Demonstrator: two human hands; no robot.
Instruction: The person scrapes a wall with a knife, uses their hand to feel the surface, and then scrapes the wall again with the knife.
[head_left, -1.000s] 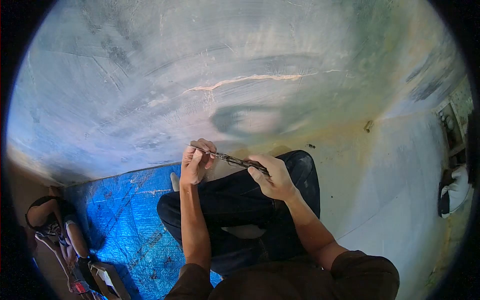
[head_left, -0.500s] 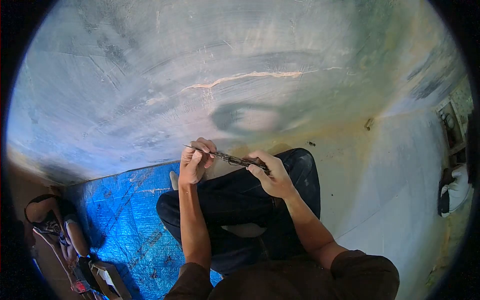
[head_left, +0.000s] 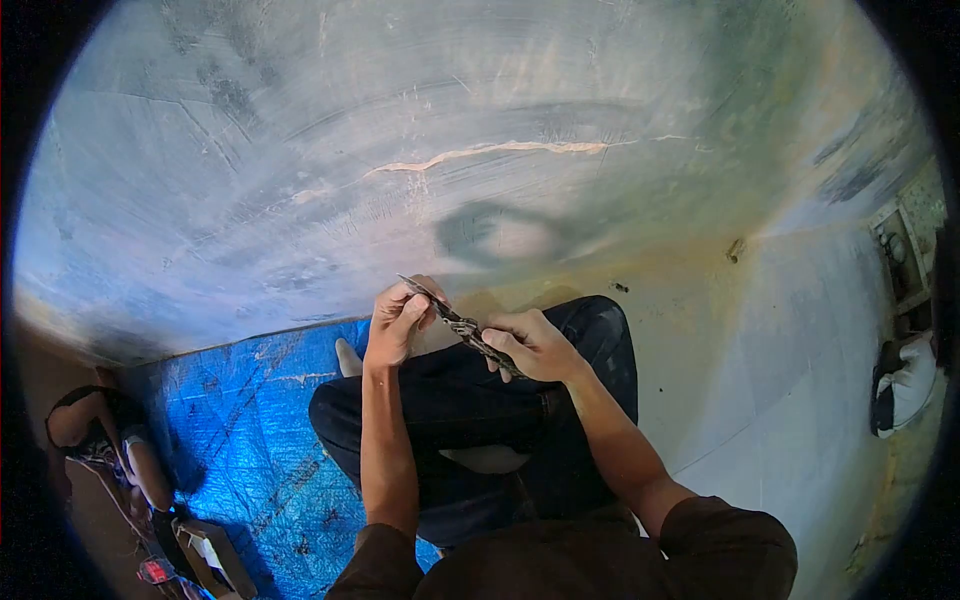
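A dark, slender, pointed tool [head_left: 464, 328] with an uneven middle section slants between my two hands, above my crossed legs. Near its pointed upper end, my left hand [head_left: 399, 318] is closed on it, thumb pressed against the fingers. My right hand [head_left: 533, 345] grips the lower end, fingers wrapped round it and the thumb on top. The tip pokes out past my left fingers. The tool's exact kind cannot be made out.
A painted wall [head_left: 330, 130] with a pale crack [head_left: 490, 150] rises in front of me. Blue tarp [head_left: 250, 440] covers the floor at left, where another person [head_left: 95, 440] sits beside a box [head_left: 215, 560]. A white and black bundle [head_left: 905, 390] lies far right.
The tool has tilted more steeply, its pointed end now further right. My left hand has shifted slightly right, and my right hand a little lower.
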